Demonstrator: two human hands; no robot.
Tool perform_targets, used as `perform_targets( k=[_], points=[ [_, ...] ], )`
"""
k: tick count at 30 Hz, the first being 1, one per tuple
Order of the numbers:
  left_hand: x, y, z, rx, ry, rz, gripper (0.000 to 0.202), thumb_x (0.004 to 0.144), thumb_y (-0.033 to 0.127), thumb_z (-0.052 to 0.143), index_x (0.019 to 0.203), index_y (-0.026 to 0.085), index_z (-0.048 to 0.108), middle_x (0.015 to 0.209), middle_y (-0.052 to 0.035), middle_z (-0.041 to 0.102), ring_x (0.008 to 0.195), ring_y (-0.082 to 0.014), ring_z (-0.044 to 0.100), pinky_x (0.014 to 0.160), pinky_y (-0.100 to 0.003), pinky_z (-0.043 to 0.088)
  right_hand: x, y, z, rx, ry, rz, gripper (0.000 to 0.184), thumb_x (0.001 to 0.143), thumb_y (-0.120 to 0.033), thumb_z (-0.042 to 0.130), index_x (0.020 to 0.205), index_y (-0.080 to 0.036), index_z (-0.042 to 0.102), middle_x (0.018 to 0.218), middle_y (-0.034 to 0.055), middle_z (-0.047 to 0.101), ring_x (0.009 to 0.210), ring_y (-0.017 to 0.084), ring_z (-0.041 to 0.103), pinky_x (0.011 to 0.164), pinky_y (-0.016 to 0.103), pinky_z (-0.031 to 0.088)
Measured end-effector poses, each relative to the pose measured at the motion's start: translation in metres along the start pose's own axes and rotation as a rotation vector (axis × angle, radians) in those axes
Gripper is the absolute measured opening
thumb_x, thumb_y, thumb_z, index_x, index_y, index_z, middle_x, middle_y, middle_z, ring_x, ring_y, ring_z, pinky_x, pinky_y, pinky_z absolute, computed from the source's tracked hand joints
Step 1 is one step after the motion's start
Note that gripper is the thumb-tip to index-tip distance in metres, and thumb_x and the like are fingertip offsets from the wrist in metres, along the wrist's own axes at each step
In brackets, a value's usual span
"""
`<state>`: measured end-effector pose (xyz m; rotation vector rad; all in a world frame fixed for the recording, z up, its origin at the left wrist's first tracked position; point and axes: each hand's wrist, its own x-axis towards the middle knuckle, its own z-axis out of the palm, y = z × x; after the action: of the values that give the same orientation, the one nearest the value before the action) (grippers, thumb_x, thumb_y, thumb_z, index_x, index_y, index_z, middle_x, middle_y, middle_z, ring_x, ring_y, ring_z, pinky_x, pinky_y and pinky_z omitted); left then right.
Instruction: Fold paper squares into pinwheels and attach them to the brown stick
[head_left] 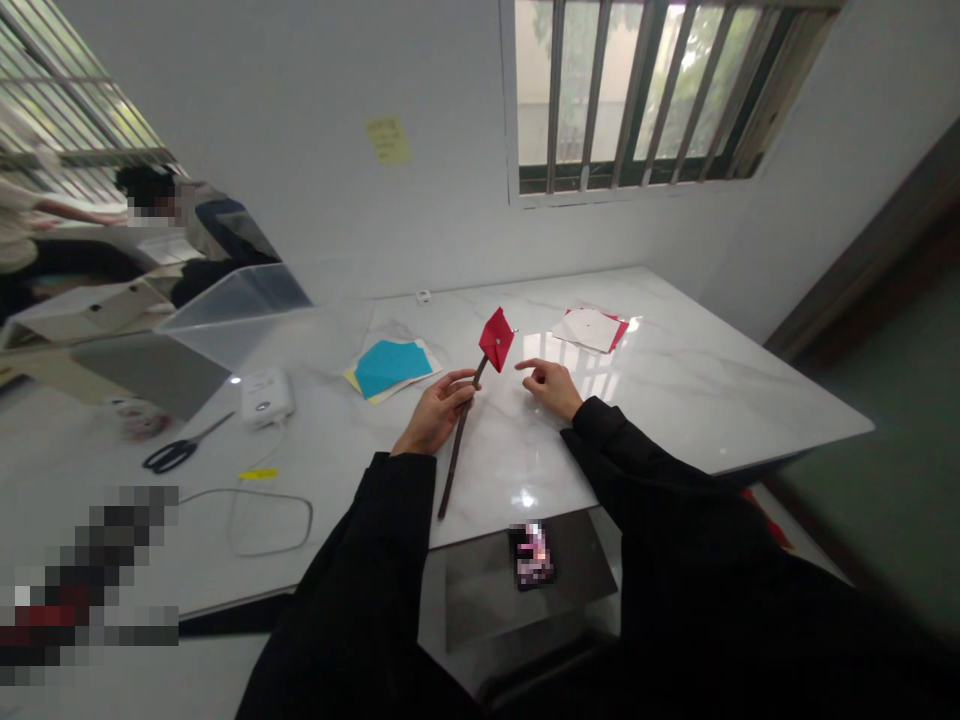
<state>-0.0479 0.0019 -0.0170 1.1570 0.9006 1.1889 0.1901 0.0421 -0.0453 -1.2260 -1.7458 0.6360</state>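
red folded paper [493, 335] — just beyond left hand [437, 414], which pinches its dark stick [454, 462]; right hand [553, 388] empty, half-curled — slack pinch could let it twist.

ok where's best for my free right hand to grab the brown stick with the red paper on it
Probably the bare lower part of the brown stick, with the right-hand grip coming from the right: the stick is slim, its right side lies open, and the left-hand grip occupies the part below the red paper.
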Motion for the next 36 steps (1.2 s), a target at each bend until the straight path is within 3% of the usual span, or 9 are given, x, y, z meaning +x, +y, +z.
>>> perform_targets(
  k=[4, 11, 14, 17, 21, 25, 30, 33, 36],
  points=[
    [-0.0019, 0.0006, 0.0001, 0.028, -0.040, -0.015, 0.048, 0.070, 0.031, 0.085, 0.113, 0.016, 0.069, 0.098, -0.0062, 0.072, 0.071, -0.0095, 0.057, 0.068, -0.023, 0.045, 0.0010, 0.0013, 0.0010, 0.041, 0.067, 0.075, 0.062, 0.075, -0.019, 0.055, 0.136, -0.013, 0.058, 0.059, -0.0071, 0.058, 0.058, 0.012, 0.051, 0.069, 0.024, 0.042],
    [0.0021, -0.0014, -0.0017, 0.024, 0.004, 0.010, 0.047, 0.071, 0.032, 0.085, 0.112, 0.017, 0.069, 0.098, -0.0065, 0.072, 0.074, -0.0104, 0.058, 0.069, -0.023, 0.044, 0.0002, 0.0005, 0.0012, -0.060, -0.114, -0.032, 0.023, 0.077, -0.022, 0.053, 0.079, -0.016, 0.075, 0.052, -0.0043, 0.051, 0.052, 0.011, 0.043, 0.061, 0.025, 0.035],
    [0.0020, -0.0011, -0.0022, 0.048, -0.019, -0.006, 0.048, 0.070, 0.032, 0.085, 0.112, 0.016, 0.069, 0.097, -0.0066, 0.072, 0.073, -0.0106, 0.058, 0.069, -0.024, 0.045, 0.0003, 0.0013, 0.0014, -0.019, 0.021, 0.018, 0.039, 0.076, -0.020, 0.052, 0.110, -0.016, 0.071, 0.053, -0.0073, 0.050, 0.052, 0.012, 0.045, 0.065, 0.024, 0.039],
    [-0.0003, 0.0004, -0.0013, 0.091, -0.055, -0.026, 0.047, 0.071, 0.032, 0.084, 0.113, 0.017, 0.069, 0.096, -0.0058, 0.072, 0.071, -0.0104, 0.056, 0.068, -0.024, 0.044, 0.0017, 0.0035, 0.0019, 0.026, 0.100, 0.077, 0.068, 0.075, -0.021, 0.052, 0.143, -0.012, 0.049, 0.055, -0.0090, 0.053, 0.055, 0.013, 0.050, 0.068, 0.025, 0.042],
    [-0.0028, 0.0026, 0.0009, 0.136, -0.088, -0.055, 0.046, 0.071, 0.030, 0.083, 0.113, 0.017, 0.069, 0.097, -0.0064, 0.072, 0.075, -0.0123, 0.059, 0.071, -0.026, 0.045, 0.0030, 0.0043, 0.0018, 0.059, 0.109, 0.121, 0.084, 0.076, -0.021, 0.053, 0.155, -0.009, 0.029, 0.056, -0.0089, 0.056, 0.055, 0.014, 0.052, 0.067, 0.026, 0.044],
    [-0.0026, 0.0022, 0.0010, 0.163, -0.115, -0.038, 0.045, 0.072, 0.031, 0.082, 0.113, 0.018, 0.069, 0.100, -0.0076, 0.073, 0.079, -0.0148, 0.061, 0.073, -0.027, 0.046, 0.0025, 0.0033, 0.0006, 0.061, 0.100, 0.085, 0.076, 0.076, -0.020, 0.052, 0.151, -0.012, 0.040, 0.056, -0.0091, 0.055, 0.053, 0.012, 0.049, 0.067, 0.024, 0.043],
    [-0.0017, 0.0010, -0.0010, 0.169, -0.125, -0.024, 0.044, 0.074, 0.031, 0.081, 0.115, 0.019, 0.068, 0.102, -0.0083, 0.073, 0.077, -0.0150, 0.061, 0.070, -0.027, 0.045, 0.0023, 0.0026, 0.0003, 0.014, 0.015, 0.025, 0.042, 0.078, -0.023, 0.052, 0.113, -0.016, 0.073, 0.055, -0.0059, 0.053, 0.053, 0.011, 0.045, 0.065, 0.024, 0.039],
    [-0.0018, 0.0012, -0.0013, 0.153, -0.118, -0.025, 0.045, 0.074, 0.031, 0.081, 0.115, 0.018, 0.068, 0.102, -0.0086, 0.072, 0.078, -0.0148, 0.061, 0.072, -0.027, 0.045, 0.0030, 0.0029, 0.0002, 0.016, 0.044, 0.045, 0.037, 0.076, -0.023, 0.052, 0.105, -0.016, 0.074, 0.055, -0.0057, 0.053, 0.053, 0.011, 0.045, 0.065, 0.024, 0.039],
    [-0.0017, 0.0011, -0.0011, 0.148, -0.124, -0.038, 0.044, 0.074, 0.030, 0.081, 0.115, 0.019, 0.069, 0.103, -0.0086, 0.072, 0.078, -0.0145, 0.061, 0.072, -0.027, 0.046, 0.0039, 0.0042, 0.0001, 0.062, 0.100, 0.089, 0.052, 0.075, -0.023, 0.053, 0.125, -0.014, 0.065, 0.054, -0.0076, 0.053, 0.053, 0.012, 0.046, 0.065, 0.024, 0.040]
  ],
)
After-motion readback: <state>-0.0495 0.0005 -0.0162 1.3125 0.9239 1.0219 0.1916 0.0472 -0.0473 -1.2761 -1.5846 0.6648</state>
